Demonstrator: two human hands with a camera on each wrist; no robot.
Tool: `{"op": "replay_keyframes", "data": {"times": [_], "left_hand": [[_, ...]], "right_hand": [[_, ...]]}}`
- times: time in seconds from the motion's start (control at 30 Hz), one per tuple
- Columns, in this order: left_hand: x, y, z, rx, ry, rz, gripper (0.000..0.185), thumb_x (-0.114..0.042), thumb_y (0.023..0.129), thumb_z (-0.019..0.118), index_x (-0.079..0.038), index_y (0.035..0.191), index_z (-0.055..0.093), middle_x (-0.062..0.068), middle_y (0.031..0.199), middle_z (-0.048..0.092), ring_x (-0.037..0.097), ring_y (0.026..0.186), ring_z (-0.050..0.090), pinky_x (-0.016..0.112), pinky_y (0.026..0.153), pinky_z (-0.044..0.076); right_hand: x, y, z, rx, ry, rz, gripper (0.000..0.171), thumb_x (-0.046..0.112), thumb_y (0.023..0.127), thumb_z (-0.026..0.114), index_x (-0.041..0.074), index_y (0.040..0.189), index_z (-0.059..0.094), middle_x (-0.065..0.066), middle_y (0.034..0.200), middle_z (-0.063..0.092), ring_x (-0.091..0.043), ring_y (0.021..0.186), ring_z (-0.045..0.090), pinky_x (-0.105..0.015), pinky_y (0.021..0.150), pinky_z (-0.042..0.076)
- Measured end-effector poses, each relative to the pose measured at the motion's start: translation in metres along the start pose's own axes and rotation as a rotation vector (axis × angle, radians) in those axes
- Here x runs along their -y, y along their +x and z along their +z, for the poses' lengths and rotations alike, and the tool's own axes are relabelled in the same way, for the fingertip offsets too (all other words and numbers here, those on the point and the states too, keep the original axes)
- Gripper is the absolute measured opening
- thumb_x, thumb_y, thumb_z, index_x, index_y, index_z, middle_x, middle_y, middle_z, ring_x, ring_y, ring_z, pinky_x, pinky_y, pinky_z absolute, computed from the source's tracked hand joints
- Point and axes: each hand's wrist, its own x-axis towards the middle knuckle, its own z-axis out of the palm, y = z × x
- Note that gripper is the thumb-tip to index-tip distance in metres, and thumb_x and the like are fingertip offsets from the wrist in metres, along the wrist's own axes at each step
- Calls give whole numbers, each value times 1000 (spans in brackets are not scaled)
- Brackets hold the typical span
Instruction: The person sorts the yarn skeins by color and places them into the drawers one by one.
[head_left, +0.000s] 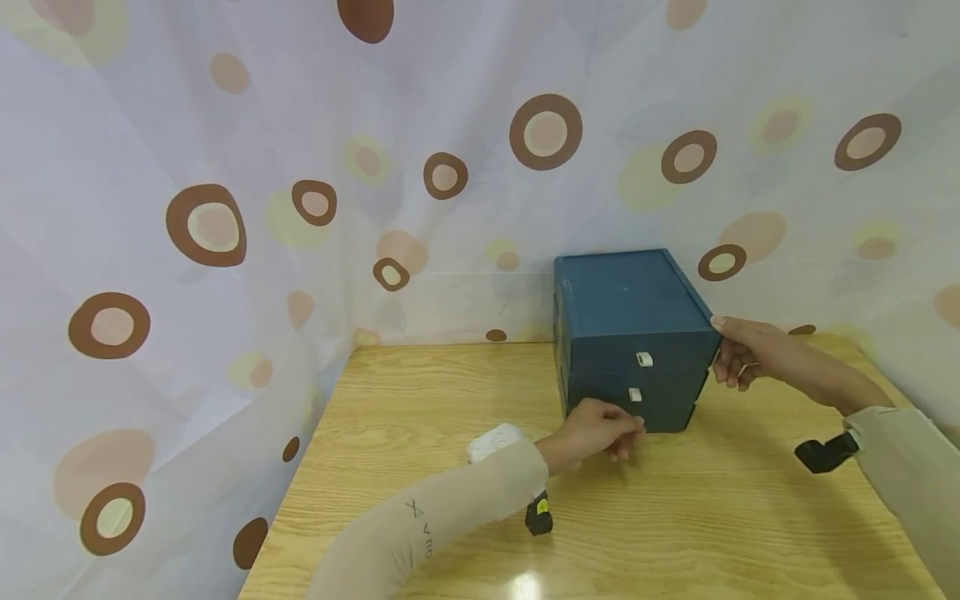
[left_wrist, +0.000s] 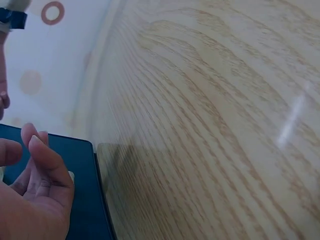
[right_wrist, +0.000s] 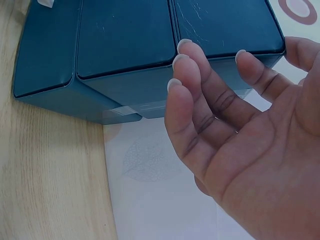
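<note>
Partly hidden, left hand (head_left: 596, 429) pinches the lowest tab of the drawer box (head_left: 630, 333); right hand (head_left: 738, 354) lies open beside it

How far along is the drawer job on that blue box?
Early. The dark blue three-drawer box stands on the wooden table, all drawers apparently closed. The right hand steadies its upper right corner; the left hand is at the bottom drawer's white tab. No drawer is pulled out yet.

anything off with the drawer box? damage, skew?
Minor only: the blue drawer box sits turned at an angle to the table edge, and the right wrist view shows scratches on its surface. All three drawers look closed. Nothing spilled.
</note>
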Motion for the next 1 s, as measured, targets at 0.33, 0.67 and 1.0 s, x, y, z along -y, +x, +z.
{"op": "replay_keyframes", "data": {"times": [0.33,0.67,1.0], "left_hand": [[9,4,-2,-36,17,-38,23,-20,102,66,0,101,78,17,92,76,12,58,63,27,58,53],[15,10,-2,-50,58,-70,28,-18,103,64,2,89,78,13,80,75,12,55,61,23,52,49],[22,8,3,-42,62,-81,34,-19,105,62,6,88,77,10,73,74,9,51,60,20,49,48]], "right_hand": [[-3,0,0,3,9,9,67,51,112,27,-6,95,57,-20,92,67,-30,76,65,-43,71,57],[1,-2,1,-3,7,-11,68,52,112,28,-7,96,57,-23,93,66,-31,76,65,-43,71,57],[-2,-2,0,7,16,-27,68,52,112,28,-7,97,57,-22,93,66,-32,77,65,-43,71,57]]}}
